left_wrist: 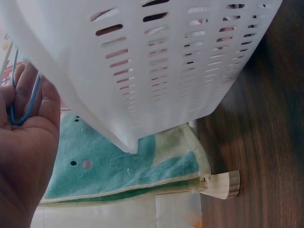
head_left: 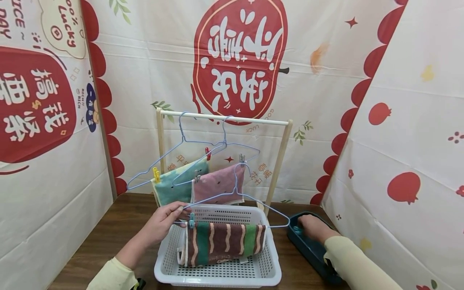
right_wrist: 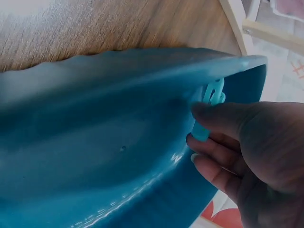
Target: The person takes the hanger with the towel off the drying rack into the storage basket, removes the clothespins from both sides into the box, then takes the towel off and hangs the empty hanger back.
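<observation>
My left hand (head_left: 164, 221) grips the left end of a blue wire hanger (head_left: 235, 193) above a white perforated basket (head_left: 217, 280). A brown, green and cream striped towel (head_left: 226, 243) hangs from this hanger's lower bar, with a light-blue clothespin (head_left: 191, 220) at its left corner. In the left wrist view the hanger's bent end (left_wrist: 21, 118) lies across the curled fingers. At the right, my right hand (head_left: 316, 228) reaches into a dark teal tray (head_left: 315, 255). There it pinches a turquoise clothespin (right_wrist: 202, 130) between thumb and fingers, near the tray's end wall.
Behind the basket stands a wooden rack (head_left: 224, 117) with two more blue hangers on its rail. One carries a teal towel (head_left: 177, 187) with yellow and red pins, the other a pink towel (head_left: 219, 184) with grey clips. Printed cloth walls enclose the brown table (head_left: 105, 229).
</observation>
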`<move>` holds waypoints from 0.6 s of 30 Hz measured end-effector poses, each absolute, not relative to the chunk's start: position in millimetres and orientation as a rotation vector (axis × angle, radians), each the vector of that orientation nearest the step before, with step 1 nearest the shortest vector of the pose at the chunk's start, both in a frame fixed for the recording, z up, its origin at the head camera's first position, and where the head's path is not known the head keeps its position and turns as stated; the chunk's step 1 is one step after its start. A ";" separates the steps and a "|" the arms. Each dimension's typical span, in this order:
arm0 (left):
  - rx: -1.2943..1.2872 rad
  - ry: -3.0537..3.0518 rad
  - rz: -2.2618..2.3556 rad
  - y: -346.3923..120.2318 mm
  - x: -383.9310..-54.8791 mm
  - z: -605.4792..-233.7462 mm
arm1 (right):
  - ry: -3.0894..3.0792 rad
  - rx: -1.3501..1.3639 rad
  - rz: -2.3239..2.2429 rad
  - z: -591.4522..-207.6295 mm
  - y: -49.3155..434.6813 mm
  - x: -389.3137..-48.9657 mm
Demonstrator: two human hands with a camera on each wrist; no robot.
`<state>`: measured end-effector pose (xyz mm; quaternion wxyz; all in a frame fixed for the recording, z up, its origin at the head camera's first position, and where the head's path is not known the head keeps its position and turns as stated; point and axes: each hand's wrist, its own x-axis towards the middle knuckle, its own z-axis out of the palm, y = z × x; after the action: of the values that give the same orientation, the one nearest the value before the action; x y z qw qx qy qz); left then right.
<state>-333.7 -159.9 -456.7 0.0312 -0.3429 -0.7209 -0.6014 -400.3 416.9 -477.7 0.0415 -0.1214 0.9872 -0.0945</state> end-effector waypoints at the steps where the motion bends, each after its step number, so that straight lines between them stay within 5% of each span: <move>1: -1.055 -2.222 -1.852 -160.0 -333.8 -456.7 | 3.018 -0.365 -0.284 -479.4 418.3 -401.7; 18: -1.063 -2.216 -1.843 -160.2 -335.9 -456.3 | 2.973 -0.468 -0.306 -488.0 427.4 -411.0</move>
<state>-335.9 -160.2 -456.3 0.0348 -0.3457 -0.7209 -0.5996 -411.0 427.4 -488.0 0.0580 -0.1544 0.9811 -0.1011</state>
